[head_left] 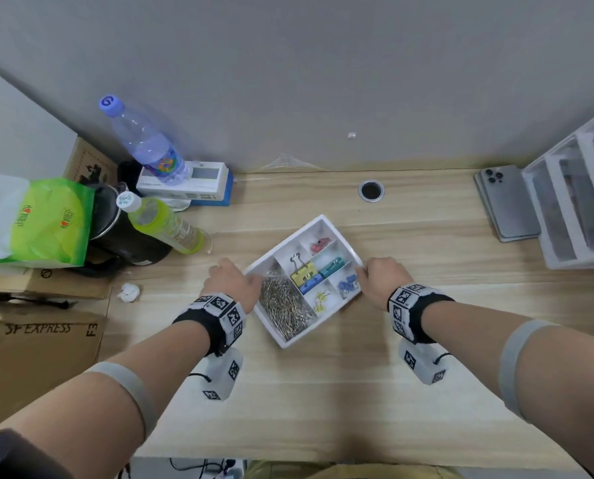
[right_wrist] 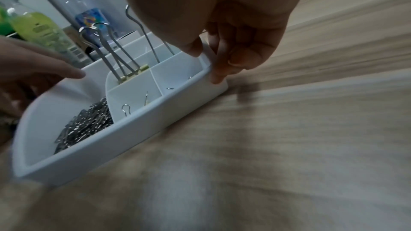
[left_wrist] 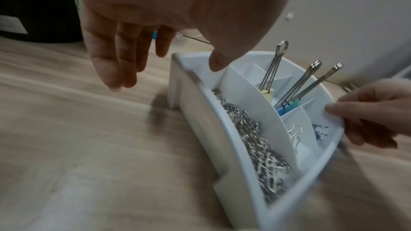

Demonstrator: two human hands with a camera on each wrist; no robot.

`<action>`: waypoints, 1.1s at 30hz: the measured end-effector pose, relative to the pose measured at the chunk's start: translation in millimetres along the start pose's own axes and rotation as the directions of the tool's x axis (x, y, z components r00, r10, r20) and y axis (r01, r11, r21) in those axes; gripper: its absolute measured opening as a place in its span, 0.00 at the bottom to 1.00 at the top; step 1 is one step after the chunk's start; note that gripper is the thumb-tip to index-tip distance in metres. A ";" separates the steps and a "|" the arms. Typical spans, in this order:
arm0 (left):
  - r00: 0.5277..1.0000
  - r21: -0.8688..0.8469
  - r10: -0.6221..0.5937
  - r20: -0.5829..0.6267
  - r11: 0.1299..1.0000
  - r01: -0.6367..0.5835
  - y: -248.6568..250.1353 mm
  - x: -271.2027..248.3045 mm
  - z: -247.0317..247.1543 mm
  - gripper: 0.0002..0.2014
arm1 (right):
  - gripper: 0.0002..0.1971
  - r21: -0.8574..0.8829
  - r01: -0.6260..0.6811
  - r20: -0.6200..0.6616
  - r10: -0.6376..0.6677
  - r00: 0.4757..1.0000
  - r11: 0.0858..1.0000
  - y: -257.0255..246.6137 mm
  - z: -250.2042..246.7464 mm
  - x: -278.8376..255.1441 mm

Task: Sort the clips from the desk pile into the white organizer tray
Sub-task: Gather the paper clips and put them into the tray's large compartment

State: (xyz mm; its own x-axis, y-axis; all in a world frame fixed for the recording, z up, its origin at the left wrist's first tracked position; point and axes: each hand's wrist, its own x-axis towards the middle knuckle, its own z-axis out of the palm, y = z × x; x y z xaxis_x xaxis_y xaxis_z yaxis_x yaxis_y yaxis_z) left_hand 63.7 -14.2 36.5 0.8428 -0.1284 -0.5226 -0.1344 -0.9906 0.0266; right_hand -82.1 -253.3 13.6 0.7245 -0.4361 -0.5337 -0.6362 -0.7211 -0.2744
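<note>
The white organizer tray (head_left: 282,341) (left_wrist: 233,164) (right_wrist: 111,147) lies askew in the middle of the desk. Its long compartment holds a heap of silver paper clips (head_left: 281,305) (left_wrist: 255,138) (right_wrist: 86,126). Other compartments hold yellow (head_left: 304,273), blue (head_left: 311,284) and teal binder clips (head_left: 331,266), small red clips (head_left: 319,244), small blue clips (head_left: 348,285) and small yellow clips (head_left: 321,300). My right hand (head_left: 364,273) (right_wrist: 208,61) pinches the tray's right wall, thumb inside and fingers outside. My left hand (head_left: 250,280) (left_wrist: 177,62) hovers at the tray's left side with fingers straight and thumb over the rim.
Left of the tray stand a clear water bottle (head_left: 143,140), a green bottle (head_left: 164,223), a black kettle (head_left: 115,229), a green bag (head_left: 50,223) and a cardboard box (head_left: 36,354). A crumpled paper (head_left: 128,292) lies nearby. A phone (head_left: 506,202) and drawer unit (head_left: 579,195) sit right.
</note>
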 end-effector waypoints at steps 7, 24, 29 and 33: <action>0.998 -0.209 0.050 0.049 0.977 -0.039 16.1 20.0 -2.6 0.19 | 0.20 0.126 -0.129 0.003 0.130 0.992 0.984 -8.6 -15.9 26.9; 0.991 -0.381 0.134 -0.028 0.915 -0.135 53.6 92.5 -4.0 0.04 | 0.16 0.250 -0.179 -0.024 0.190 0.981 0.952 -9.8 -40.7 82.5; 0.991 -0.357 0.130 -0.017 0.925 -0.128 56.4 88.1 -11.9 0.06 | 0.18 0.264 -0.173 -0.037 0.189 0.981 0.949 -8.4 -39.6 81.9; 0.991 -0.256 0.125 0.051 0.961 -0.108 57.5 71.3 -15.3 0.14 | 0.23 0.318 -0.199 -0.023 0.217 0.976 0.927 -6.2 -37.2 78.8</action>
State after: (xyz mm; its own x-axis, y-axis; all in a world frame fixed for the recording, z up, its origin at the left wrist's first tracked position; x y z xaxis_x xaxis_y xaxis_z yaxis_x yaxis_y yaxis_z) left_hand 124.0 -81.0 13.8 0.7919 -0.2485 -0.5577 -0.0866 -0.9499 0.3003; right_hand -11.2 -303.3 3.0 0.5751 -0.5942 -0.5623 -0.8180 -0.4110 -0.4024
